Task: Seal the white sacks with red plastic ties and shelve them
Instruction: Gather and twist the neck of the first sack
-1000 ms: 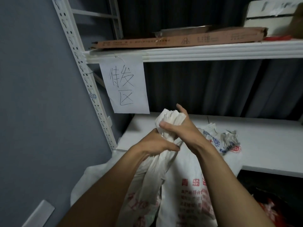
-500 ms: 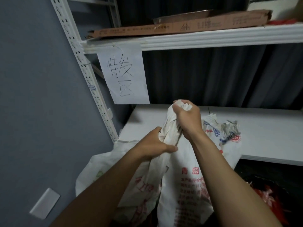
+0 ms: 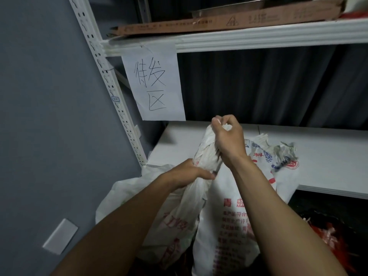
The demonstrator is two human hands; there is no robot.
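A white sack (image 3: 179, 220) with red print stands in front of the shelf, its mouth gathered into a twisted neck. My right hand (image 3: 229, 138) grips the top of that neck, fingers curled round it. Lower down, my left hand (image 3: 187, 173) wraps round the neck. A second white sack (image 3: 229, 226) with red characters leans beside it against the white shelf board (image 3: 328, 156), its top lying on the board. Red plastic ties (image 3: 328, 238) show dimly at the lower right.
The white rack post (image 3: 111, 90) rises at the left beside a grey wall. A paper sign (image 3: 155, 84) hangs from the upper shelf (image 3: 258, 36), which carries a flat cardboard box (image 3: 229, 22). A dark curtain hangs behind the rack.
My right hand closed into a fist on the top of the sack's neck and moved up it. My left hand kept its hold lower down. The view tilted slightly downward.
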